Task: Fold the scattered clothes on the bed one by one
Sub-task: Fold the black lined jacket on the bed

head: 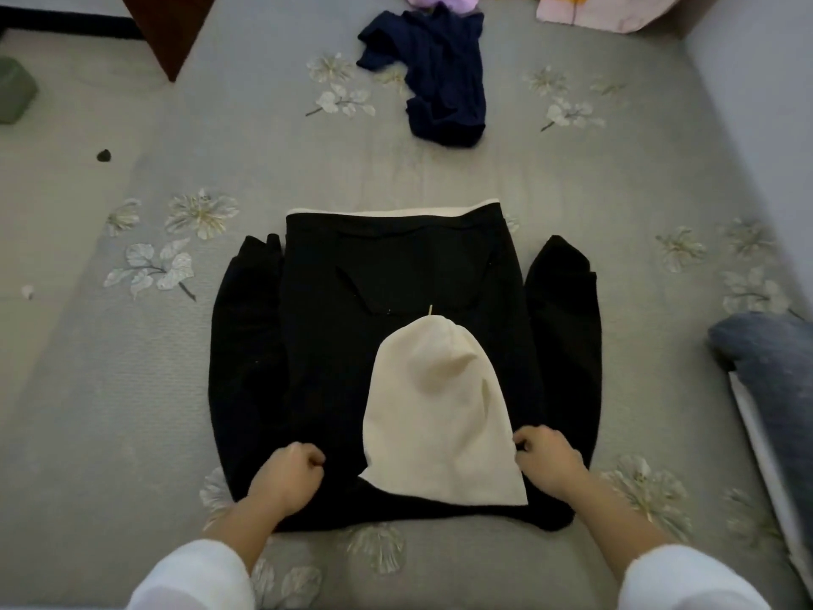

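Note:
A black hoodie (396,275) lies flat on the grey flowered bed sheet (440,178), front up, with its cream hood (435,416) laid over the chest and a cream band along the far hem. Both sleeves lie down its sides. My left hand (288,477) grips the black fabric at the near left shoulder, fingers curled. At the near right shoulder, beside the hood's edge, my right hand (550,460) grips the fabric too.
A crumpled navy garment (440,77) lies farther up the bed. Purple, yellow and pink clothes (585,11) are piled at the far edge. A blue-grey denim piece (770,367) sits at the right edge. A dark wooden corner (167,33) juts in at far left.

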Tool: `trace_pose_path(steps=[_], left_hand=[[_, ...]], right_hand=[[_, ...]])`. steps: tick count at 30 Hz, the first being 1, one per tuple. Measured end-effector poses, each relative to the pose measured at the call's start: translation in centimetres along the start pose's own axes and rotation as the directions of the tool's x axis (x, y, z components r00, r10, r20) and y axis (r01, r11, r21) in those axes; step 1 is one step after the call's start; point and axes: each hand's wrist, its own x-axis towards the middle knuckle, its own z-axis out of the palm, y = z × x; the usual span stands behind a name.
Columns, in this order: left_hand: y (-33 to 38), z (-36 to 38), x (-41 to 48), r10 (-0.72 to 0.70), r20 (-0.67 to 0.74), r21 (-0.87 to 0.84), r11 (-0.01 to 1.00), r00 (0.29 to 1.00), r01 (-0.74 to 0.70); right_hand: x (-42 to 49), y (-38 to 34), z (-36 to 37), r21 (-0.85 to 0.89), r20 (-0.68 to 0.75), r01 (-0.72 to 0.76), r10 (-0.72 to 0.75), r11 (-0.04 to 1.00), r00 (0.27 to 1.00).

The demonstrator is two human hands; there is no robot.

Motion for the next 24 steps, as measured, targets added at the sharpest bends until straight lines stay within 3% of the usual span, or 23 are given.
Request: trace_pose_path(steps=[4,7,10,12,13,15,17,19,20,21,22,24], left_hand=[[4.0,0.1,3.2,0.022,-0.087,-0.279,0.959,0.996,-0.046],[6.5,0.9,5.9,-0.049,-0.104,-0.485,0.874,0.993,-0.008],[8.3,1.7,7.8,-0.050,-0.030,-0.662,0.750,0.998,0.017],[9.0,2.0,8.7,-0.024,-0.017,-0.658,0.753,1.000,0.007],[9.3,2.0,8.8,-0.007,-0.009,-0.662,0.750,1.000,-0.001],[9.8,1.3,8.4,0.028,0.031,-0.703,0.711,0.999,0.002],[9.9,-0.2,7.6,0.038,0.067,-0.755,0.656,0.997,0.026],[9.4,-2.3,7.0,0.010,0.050,-0.814,0.579,0.999,0.035],[9.0,-3.5,6.7,-0.018,0.040,-0.835,0.549,0.999,0.043],[8.4,-4.4,6.8,-0.050,0.018,-0.845,0.533,0.999,0.042],[7.9,-5.0,7.2,-0.089,-0.015,-0.845,0.534,0.996,0.035],[7.1,-4.7,8.7,-0.201,-0.143,-0.790,0.614,0.969,0.011]], right_hand=[[3.7,-3.1,-0.3,0.222,-0.115,0.062,-0.037,0.973,0.993],[5.7,-5.1,0.1,0.444,-0.131,0.117,-0.065,0.888,0.989],[7.5,-6.0,1.3,0.294,-0.146,0.103,-0.062,0.950,0.987],[8.4,-6.2,1.8,0.215,-0.193,0.155,-0.114,0.964,0.974],[8.5,-6.4,1.8,0.269,-0.211,0.199,-0.144,0.942,0.967],[8.3,-6.6,1.1,0.550,-0.215,0.259,-0.165,0.794,0.963],[7.7,-6.7,-0.9,0.822,-0.138,0.183,-0.124,0.539,0.983],[7.7,-6.2,-3.1,0.943,-0.045,0.092,-0.152,0.320,0.987],[8.0,-6.2,-4.1,0.956,-0.021,0.073,-0.181,0.286,0.983],[8.4,-6.5,-4.9,0.950,-0.025,0.083,-0.192,0.300,0.981],[9.0,-7.0,-5.2,0.915,-0.062,0.125,-0.171,0.384,0.983],[10.6,-8.2,-4.6,0.734,-0.222,0.229,-0.093,0.639,0.971]])
